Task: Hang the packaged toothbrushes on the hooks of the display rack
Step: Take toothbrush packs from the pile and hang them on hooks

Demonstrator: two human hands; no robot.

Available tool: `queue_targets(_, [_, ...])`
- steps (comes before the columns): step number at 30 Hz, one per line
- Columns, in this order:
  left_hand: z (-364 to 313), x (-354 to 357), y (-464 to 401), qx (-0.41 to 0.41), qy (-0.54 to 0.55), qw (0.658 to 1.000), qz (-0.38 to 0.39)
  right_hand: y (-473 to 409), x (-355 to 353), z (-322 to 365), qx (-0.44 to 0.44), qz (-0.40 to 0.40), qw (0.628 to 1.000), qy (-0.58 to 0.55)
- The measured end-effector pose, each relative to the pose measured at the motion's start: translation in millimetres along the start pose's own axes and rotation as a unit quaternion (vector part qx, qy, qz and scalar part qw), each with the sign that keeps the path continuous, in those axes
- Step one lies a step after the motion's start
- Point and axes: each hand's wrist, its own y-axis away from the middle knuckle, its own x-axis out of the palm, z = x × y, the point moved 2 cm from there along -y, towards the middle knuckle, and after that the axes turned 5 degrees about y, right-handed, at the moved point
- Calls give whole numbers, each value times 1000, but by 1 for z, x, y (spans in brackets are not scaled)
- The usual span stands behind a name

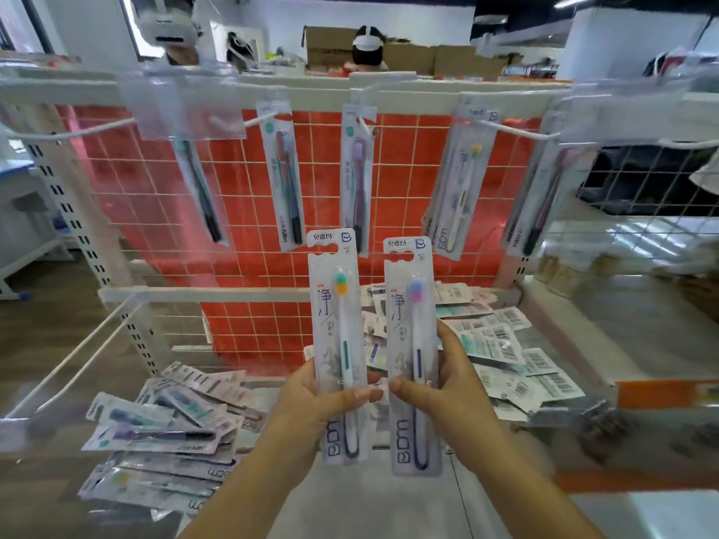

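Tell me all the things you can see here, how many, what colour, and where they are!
Toothbrush pack with green handle: one, white card, held upright at centre left.
Toothbrush pack with purple handle: one, white card, held upright beside it on the right.
Hanging toothbrush packs: about five in clear view, clear and white, on the hooks along the top.
Display rack: one, white bars with wire grid, across the middle.
Red sheet: one, behind the grid.
Loose packs, left pile: many, whitish, lower left shelf.
Loose packs, right pile: many, barcode side up, right shelf.
Cardboard boxes: several, brown, far background.
Left hand: one, grips the green-handled pack.
Right hand: one, grips the purple-handled pack.
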Motion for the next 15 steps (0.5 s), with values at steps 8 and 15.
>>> queue_targets(8, [10,25,-13,1,-7,1000,19,1,-30,-7,-12,-24,999,-25])
queue_targets(15, [22,46,-24,11,-24,999,25,5,-57,-11,-18,-43,999,-23])
